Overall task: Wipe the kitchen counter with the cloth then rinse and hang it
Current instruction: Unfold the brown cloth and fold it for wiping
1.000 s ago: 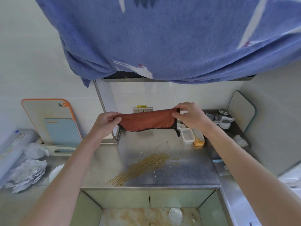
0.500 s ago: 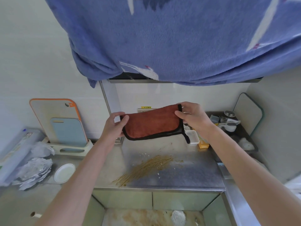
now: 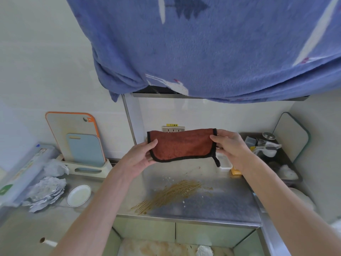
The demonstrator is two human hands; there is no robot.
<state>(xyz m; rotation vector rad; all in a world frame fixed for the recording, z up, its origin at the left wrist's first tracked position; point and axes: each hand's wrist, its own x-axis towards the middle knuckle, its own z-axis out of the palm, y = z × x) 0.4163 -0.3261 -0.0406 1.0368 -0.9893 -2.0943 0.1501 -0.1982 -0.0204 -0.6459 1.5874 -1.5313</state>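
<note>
Between the left hand (image 3: 140,157) and right hand (image 3: 231,147), each pinching an end, a rust-brown black-edged cloth (image 3: 181,145) stretches, apparently readied for wiping the smeared steel worktop (image 3: 217,202) below.

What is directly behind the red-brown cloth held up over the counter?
Behind the cloth, a socket plate shows only its top strip, with a yellow label above it. The cloth covers the plate's lower part.

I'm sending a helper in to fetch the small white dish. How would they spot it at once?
Start at the steel counter, then go to its left side, in front of the cutting-board rack. The small white dish lies flat beside the crumpled foil; it is the only round, smooth thing there.
</note>
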